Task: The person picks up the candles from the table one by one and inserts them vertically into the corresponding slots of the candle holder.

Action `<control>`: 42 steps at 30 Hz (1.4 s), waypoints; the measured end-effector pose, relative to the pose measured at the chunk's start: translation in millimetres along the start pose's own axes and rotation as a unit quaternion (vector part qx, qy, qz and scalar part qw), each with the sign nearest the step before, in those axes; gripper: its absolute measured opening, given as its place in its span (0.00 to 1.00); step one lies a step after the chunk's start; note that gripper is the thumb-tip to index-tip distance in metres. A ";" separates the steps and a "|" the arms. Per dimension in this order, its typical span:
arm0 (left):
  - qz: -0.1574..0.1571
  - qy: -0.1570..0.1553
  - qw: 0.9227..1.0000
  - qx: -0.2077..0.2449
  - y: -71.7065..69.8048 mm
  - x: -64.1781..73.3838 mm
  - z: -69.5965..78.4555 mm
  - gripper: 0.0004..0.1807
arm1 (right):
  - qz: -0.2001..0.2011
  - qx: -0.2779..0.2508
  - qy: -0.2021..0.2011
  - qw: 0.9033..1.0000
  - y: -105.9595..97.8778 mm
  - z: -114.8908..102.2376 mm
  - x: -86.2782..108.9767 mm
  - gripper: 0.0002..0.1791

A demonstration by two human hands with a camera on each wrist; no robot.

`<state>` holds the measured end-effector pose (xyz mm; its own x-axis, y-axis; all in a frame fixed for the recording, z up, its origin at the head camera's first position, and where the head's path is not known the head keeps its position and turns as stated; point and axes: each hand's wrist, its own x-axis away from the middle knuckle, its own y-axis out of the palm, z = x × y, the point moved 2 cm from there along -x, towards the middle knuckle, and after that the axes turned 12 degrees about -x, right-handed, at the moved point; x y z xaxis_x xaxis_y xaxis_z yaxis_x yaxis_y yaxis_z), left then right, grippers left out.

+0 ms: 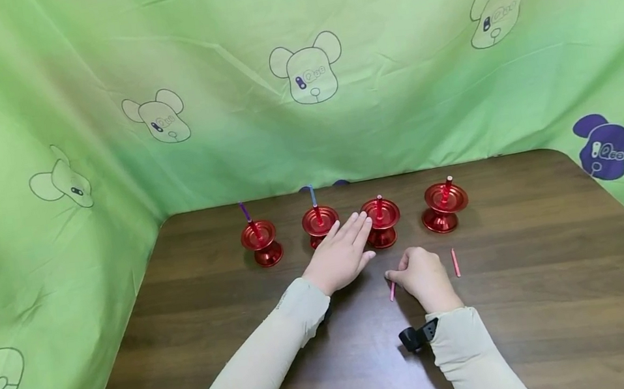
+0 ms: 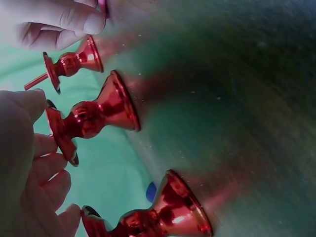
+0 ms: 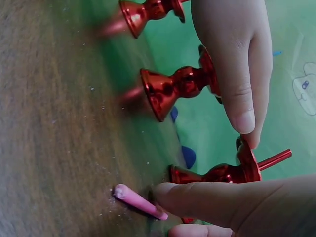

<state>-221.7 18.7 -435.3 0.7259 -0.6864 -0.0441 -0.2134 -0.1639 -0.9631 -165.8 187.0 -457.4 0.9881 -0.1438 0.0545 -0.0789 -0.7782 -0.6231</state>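
My left hand point(image 1: 340, 253) reaches forward with straight fingers, its fingertips right at the rim of the third red metal candle holder point(image 1: 384, 214). In the right wrist view, its thumb points down toward that holder's dish. Low over the table, my right hand point(image 1: 423, 275) is bent down, thumb and index finger at one end of a pink candle point(image 1: 392, 291). That candle point(image 3: 140, 202) lies close along the tabletop in the right wrist view. A second pink candle point(image 1: 455, 263) rests right of my right hand.
The first holder point(image 1: 259, 234) carries a purple candle point(image 1: 245, 212); the second point(image 1: 319, 220), partly behind my left hand, carries a blue candle point(image 1: 313, 195). A fourth holder point(image 1: 445, 203) has a red upright tube. Green cloth point(image 1: 235, 152) hangs behind the wooden table point(image 1: 197, 308).
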 end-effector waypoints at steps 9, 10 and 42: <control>0.006 0.002 1.000 0.007 -0.1 0.0 1.0 0.36 | -0.010 0.007 0.001 1.000 -0.7 -1.4 -0.7 0.16; 0.004 0.003 1.000 0.008 -0.3 0.0 1.1 0.36 | -0.012 0.006 0.002 1.000 -1.0 -1.5 -0.9 0.16; -0.002 0.010 1.000 0.005 0.7 -2.6 -0.5 0.35 | -0.019 -0.055 -0.001 0.998 -4.8 0.8 -4.5 0.06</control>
<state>-224.1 20.0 -435.8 0.7132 -0.7001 -0.0345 -0.2041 -0.1603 -0.9657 -169.8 191.8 -455.3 0.9908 -0.1128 0.0746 -0.0563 -0.8455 -0.5310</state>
